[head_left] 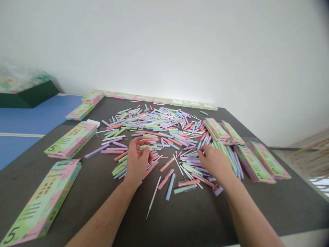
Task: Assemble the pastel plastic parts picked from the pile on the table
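A large spread of pastel pen parts (154, 120) in green, blue, purple and coral covers the middle of the dark table. Over its near left part is my left hand (137, 159), fingers loosely curled, with a gap between thumb and forefinger and nothing visible held. My right hand (214, 161) is closed at the right of the pile, thumb and forefinger together; what they hold, if anything, is hidden. Between the hands lie thin white pen refills (153, 199), a blue pen cap (170, 187) and a coral pen piece (166, 164).
Printed pen boxes lie at the left (41, 202), with an open-flapped box (73, 139) behind. More boxes (269, 161) lie at the right, and a row of boxes (159, 101) lines the back edge. A dark green tray (38, 94) sits on a blue surface at far left.
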Available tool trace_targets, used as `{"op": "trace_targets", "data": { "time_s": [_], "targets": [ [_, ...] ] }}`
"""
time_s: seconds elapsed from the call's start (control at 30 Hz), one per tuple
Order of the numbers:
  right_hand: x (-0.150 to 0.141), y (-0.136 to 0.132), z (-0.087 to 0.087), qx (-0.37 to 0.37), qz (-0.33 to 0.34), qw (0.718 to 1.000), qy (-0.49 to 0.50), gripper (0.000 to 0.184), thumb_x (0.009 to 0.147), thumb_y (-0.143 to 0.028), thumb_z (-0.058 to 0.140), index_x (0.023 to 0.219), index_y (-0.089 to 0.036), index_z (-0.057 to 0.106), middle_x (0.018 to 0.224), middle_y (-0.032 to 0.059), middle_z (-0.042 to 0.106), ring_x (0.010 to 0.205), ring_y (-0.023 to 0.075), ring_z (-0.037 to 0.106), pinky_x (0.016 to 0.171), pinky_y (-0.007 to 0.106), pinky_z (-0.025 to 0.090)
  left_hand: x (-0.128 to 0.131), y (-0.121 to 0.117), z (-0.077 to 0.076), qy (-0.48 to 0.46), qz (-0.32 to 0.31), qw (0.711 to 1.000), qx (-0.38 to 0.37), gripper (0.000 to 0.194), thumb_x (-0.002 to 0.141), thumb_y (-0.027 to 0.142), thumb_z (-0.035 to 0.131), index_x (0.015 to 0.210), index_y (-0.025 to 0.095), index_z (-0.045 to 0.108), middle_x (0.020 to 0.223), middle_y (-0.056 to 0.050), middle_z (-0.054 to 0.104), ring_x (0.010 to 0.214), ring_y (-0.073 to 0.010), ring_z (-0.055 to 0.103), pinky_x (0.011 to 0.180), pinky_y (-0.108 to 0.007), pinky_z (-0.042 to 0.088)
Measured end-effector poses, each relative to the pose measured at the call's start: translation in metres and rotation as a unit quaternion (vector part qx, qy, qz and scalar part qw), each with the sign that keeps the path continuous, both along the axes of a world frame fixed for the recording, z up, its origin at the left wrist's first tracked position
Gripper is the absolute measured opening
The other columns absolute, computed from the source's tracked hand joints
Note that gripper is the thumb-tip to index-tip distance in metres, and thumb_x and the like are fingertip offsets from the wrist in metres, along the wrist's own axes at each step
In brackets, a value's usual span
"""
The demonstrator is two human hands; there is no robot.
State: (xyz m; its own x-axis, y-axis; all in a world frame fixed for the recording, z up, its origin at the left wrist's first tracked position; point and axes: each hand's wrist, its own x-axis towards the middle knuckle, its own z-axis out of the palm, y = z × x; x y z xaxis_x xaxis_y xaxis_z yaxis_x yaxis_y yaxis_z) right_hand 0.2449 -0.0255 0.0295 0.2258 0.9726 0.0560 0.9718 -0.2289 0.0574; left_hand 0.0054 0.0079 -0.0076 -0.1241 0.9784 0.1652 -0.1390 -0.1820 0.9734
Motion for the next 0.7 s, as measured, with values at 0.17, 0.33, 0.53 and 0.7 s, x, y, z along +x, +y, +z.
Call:
{"op": "trace_targets", "data": {
  "time_s": [0.17,0.33,0.53,0.7],
  "targets": [
    [-0.034,0.047,-0.003,-0.012,0.149,0.985,0.087,0.025,0.086,-0.023,0.046,0.091,-0.02,0.07,0.087,0.0081,0.073,0.083,0.0218,0.066,0.071,0.028,0.043,0.0,0.0,0.0,0.0,0.006,1.0,-0.006,0.029,0.075,0.011,0.051,0.102,0.021,0.044,0.096,0.0,0.053,0.04,-0.0013,0.046,0.032,-0.016,0.037],
    [-0.047,0.088,-0.02,-0.015,0.175,0.979,0.108,0.027,0.084,-0.02,0.048,0.097,-0.02,0.072,0.098,0.0068,0.073,0.092,0.0205,0.064,0.08,0.027,0.042,0.001,0.0,0.001,-0.007,0.009,1.0,-0.015,0.03,0.075,0.012,0.05,0.103,0.021,0.045,0.095,0.001,0.052,0.039,-0.0004,0.044,0.031,-0.015,0.034],
    [-0.05,0.108,-0.036,-0.023,0.176,0.978,0.106,0.024,0.085,-0.025,0.052,0.093,-0.019,0.073,0.094,0.008,0.072,0.089,0.0205,0.063,0.076,0.027,0.041,0.002,-0.002,0.002,-0.011,0.007,1.0,-0.027,0.032,0.073,0.011,0.05,0.102,0.022,0.047,0.096,0.002,0.052,0.04,0.0005,0.044,0.032,-0.013,0.034],
    [-0.054,0.109,-0.041,-0.017,0.193,0.975,0.109,0.021,0.082,-0.033,0.058,0.091,-0.019,0.071,0.092,0.0079,0.069,0.087,0.0202,0.061,0.074,0.027,0.04,0.002,-0.003,0.001,-0.012,0.007,0.999,-0.03,0.029,0.073,0.011,0.05,0.1,0.021,0.047,0.095,0.001,0.053,0.041,0.0006,0.044,0.033,-0.013,0.033]
  ]
}}
